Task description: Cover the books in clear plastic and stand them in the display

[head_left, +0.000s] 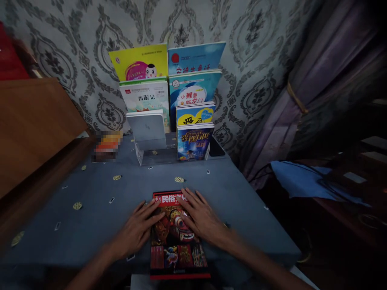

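Note:
A red picture book (pixel 178 253) with a mask on its cover lies flat on the blue tablecloth (pixel 96 213), near the front edge. My left hand (pixel 137 229) rests palm down on the book's left side, fingers spread. My right hand (pixel 201 217) lies flat on the upper right of the cover, fingers apart. Neither hand grips anything. Behind the book stands a clear tiered rack (pixel 157 155) with several children's books (pixel 193 141) upright in it; its front left slot holds a pale blank cover (pixel 146 127).
A patterned wall rises behind the rack. A wooden panel (pixel 33 125) leans at the left. A purple curtain (pixel 317 80) hangs at the right above a blue cloth (pixel 299 181) on dark furniture. An orange blurred object (pixel 107 147) sits left of the rack.

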Tool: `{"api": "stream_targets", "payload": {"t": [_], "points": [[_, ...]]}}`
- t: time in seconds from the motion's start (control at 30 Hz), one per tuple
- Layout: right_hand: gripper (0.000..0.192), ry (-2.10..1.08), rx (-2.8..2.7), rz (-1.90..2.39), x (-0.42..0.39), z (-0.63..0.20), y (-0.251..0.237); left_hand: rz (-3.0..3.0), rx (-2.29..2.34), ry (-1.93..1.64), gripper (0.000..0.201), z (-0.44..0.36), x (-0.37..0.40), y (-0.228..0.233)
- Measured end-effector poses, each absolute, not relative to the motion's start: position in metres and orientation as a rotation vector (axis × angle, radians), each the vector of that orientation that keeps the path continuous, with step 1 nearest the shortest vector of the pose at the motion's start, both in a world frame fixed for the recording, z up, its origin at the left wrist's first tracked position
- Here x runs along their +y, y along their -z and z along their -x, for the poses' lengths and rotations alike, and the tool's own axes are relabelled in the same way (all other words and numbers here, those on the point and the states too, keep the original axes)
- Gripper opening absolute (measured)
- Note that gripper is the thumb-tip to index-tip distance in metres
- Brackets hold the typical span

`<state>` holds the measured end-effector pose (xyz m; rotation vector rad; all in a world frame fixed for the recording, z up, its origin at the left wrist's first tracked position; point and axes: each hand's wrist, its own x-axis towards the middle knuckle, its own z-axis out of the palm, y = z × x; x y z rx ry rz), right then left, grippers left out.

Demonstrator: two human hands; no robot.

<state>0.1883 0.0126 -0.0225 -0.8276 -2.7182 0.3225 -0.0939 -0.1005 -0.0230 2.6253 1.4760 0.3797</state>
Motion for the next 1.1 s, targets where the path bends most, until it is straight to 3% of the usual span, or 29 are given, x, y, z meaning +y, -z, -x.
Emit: {"api": "stream_targets", "payload": {"t": [0.27, 0.47, 0.57, 0.73, 0.83, 0.97, 1.1], "points": [[0.054, -0.461, -2.727, 0.702, -0.012, -0.217, 0.024, -2.544, 1.324, -0.178, 0.092, 0.093, -0.129, -0.005], [0.11, -0.673, -2.835, 0.421, -0.019, -0.257, 0.013, -2.484, 1.377, -0.097, 0.113, 0.087, -0.136, 0.005], [0.12, -0.662, -2.85, 0.421, -0.023, -0.262, 0.015, -2.518, 1.438, -0.138, 0.112, 0.08, -0.137, 0.016], [0.083, -0.565, -2.837, 0.518, -0.024, -0.256, 0.031, -2.557, 1.441, -0.238, 0.099, 0.083, -0.135, 0.023], [0.06, -0.605, -2.735, 0.503, -0.014, -0.252, 0.03, -2.485, 1.412, -0.425, 0.079, 0.09, -0.126, 0.017], [0.042, -0.771, -2.449, 0.481, 0.007, -0.234, 0.011, -2.193, 1.418, -0.816, 0.041, 0.091, -0.097, -0.001], [0.032, -0.851, -2.189, 0.705, 0.03, -0.2, -0.008, -1.786, 1.56, -1.02, 0.038, 0.08, -0.054, -0.011]]}}
